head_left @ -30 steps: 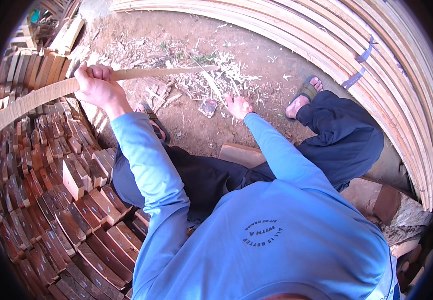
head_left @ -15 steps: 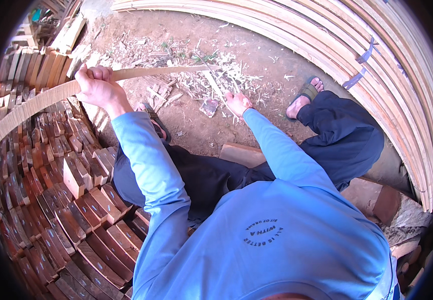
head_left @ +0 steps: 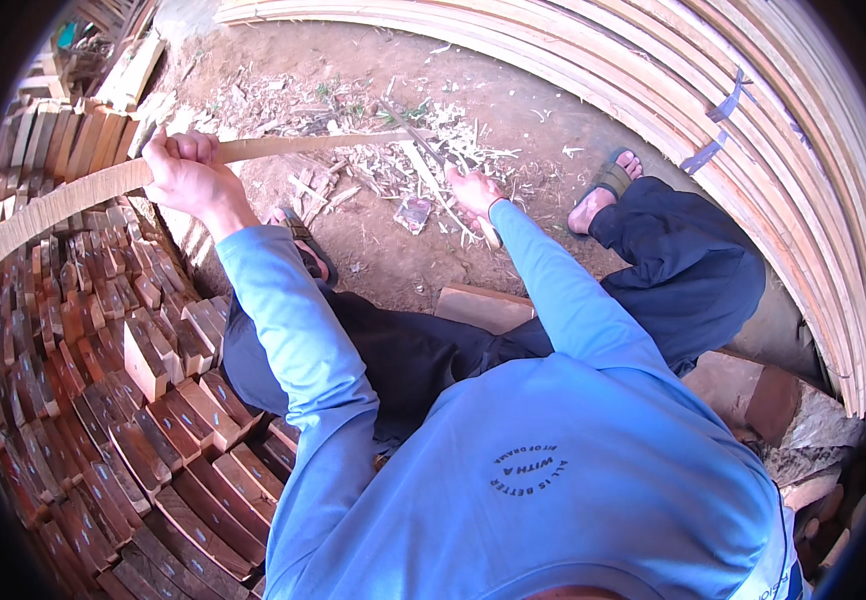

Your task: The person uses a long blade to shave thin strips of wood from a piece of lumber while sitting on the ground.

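My left hand is closed around a long, pale wooden strip. The strip runs from the far left edge across to the middle of the scene, its thin end over the wood chips. In my right hand is a long-bladed knife, its blade pointing away and to the left. The blade lies at the far end of the strip; whether they touch, I cannot tell. A bit of the handle shows below my fist.
Wood chips litter the dirt floor between my sandalled feet. Stacked short wood blocks fill the left side. Long planks with purple ties curve along the right. A flat block lies before my lap.
My right hand has turned the knife, so more blade and the handle end now show. My left hand and the strip have shifted slightly left and up.
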`<state>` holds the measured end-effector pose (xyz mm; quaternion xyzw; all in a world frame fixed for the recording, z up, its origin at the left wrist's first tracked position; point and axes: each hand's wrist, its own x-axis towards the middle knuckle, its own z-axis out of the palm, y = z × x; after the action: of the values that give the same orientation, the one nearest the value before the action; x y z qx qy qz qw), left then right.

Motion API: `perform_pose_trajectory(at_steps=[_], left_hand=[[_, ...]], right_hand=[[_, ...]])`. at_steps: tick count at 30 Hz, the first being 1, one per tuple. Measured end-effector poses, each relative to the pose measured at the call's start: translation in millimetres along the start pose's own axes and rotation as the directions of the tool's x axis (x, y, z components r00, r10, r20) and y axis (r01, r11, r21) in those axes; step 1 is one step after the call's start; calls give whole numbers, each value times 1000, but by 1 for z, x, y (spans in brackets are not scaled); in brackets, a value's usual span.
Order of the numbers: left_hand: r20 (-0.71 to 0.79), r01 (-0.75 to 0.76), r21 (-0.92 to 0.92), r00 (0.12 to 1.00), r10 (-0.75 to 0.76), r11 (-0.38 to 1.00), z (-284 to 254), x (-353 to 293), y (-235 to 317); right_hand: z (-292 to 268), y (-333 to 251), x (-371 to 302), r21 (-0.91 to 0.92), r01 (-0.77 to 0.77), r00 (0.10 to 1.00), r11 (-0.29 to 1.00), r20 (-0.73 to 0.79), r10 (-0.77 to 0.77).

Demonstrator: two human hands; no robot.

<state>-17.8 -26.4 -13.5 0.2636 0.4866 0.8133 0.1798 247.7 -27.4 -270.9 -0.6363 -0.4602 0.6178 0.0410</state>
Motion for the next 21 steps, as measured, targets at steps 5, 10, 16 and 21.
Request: perform_pose_trajectory(at_steps=[5, 10, 16, 21], left_hand=[[-1, -2, -17, 1000, 2, 1000, -3, 1, 0], [23, -27, -2, 999, 27, 1000, 3, 0, 1], [1, -27, 13, 1000, 27, 1000, -4, -3, 3], [-32, -3, -11, 999, 3, 1000, 9, -4, 4]], right_hand=[[10, 5, -1, -77, 286, 949, 955, -114, -293], [13, 37, 35, -406, 107, 962, 908, -189, -198], [-4, 12, -6, -200, 11, 999, 980, -47, -21], [15, 54, 19, -337, 179, 953, 924, -172, -248]])
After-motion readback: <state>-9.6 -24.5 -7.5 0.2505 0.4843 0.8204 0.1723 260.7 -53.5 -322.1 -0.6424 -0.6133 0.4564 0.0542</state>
